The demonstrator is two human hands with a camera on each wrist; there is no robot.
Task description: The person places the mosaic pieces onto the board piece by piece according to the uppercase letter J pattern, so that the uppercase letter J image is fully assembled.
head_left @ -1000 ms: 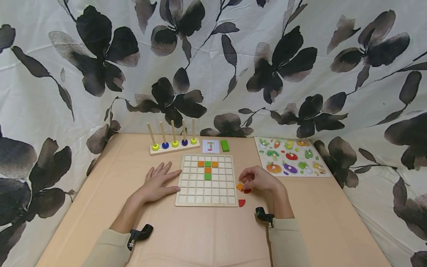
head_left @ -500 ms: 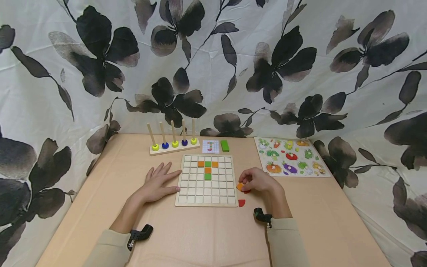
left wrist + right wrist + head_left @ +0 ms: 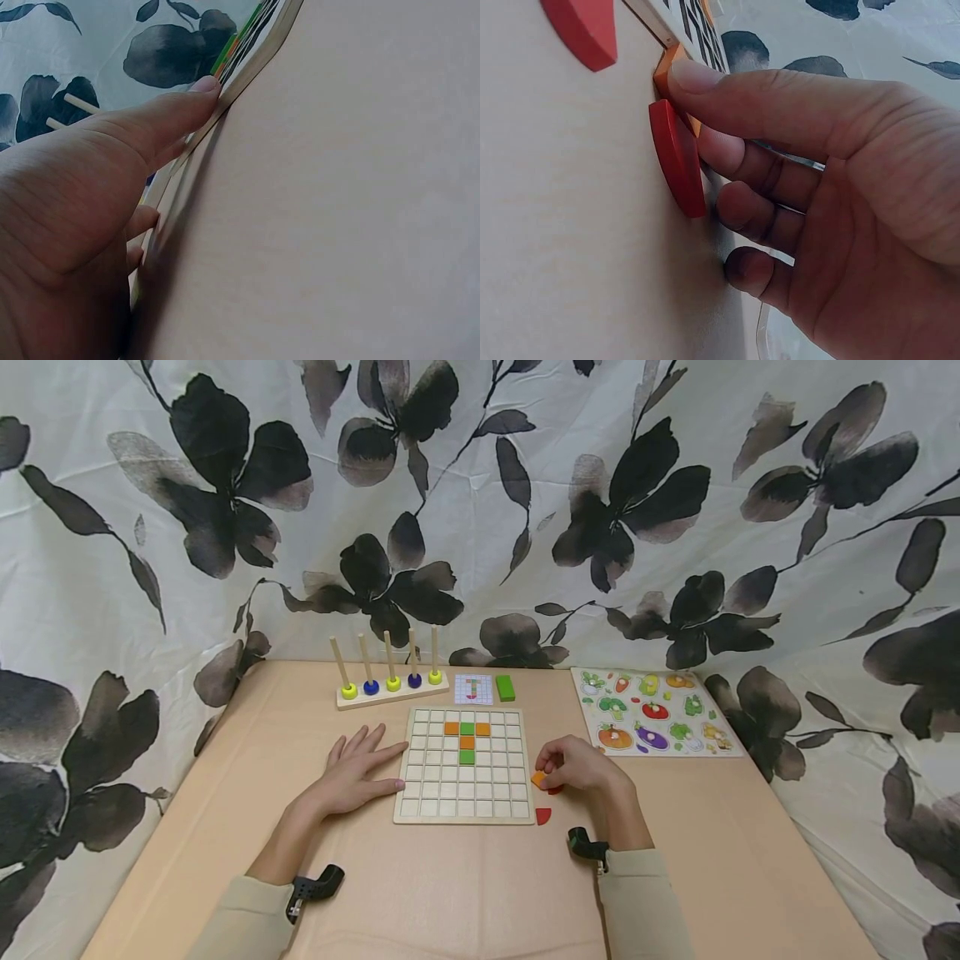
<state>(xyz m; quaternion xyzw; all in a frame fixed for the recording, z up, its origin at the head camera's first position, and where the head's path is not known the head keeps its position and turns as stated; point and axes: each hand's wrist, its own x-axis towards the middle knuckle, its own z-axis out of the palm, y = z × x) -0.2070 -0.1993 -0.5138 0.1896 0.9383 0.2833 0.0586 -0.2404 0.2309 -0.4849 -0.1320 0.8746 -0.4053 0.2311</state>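
Observation:
A wooden grid board (image 3: 435, 806) lies flat in front of me, with orange and green square tiles (image 3: 467, 742) in a T-like pattern in its upper cells. My left hand (image 3: 352, 779) rests with fingers spread and straight, its thumb and forefinger at the board's left edge. On the right, my right hand (image 3: 581, 766) pinches an orange tile (image 3: 662, 73) between thumb and forefinger, close beside the board's right edge. One red quarter-round piece (image 3: 676, 159) lies just under those fingers; a second red quarter-round piece (image 3: 543, 816) sits nearer to me.
Behind the board stands a peg stand (image 3: 393, 691) with yellow and blue rings. Beside it are a small pattern card (image 3: 474, 689) and a green block (image 3: 506, 687). A vegetable picture sheet (image 3: 660, 714) lies at the back right. Floral cloth (image 3: 510, 485) hangs behind the table.
My right hand and wrist have shifted slightly left, and its fingers have closed in on the orange tile. The left hand and the board have stayed put.

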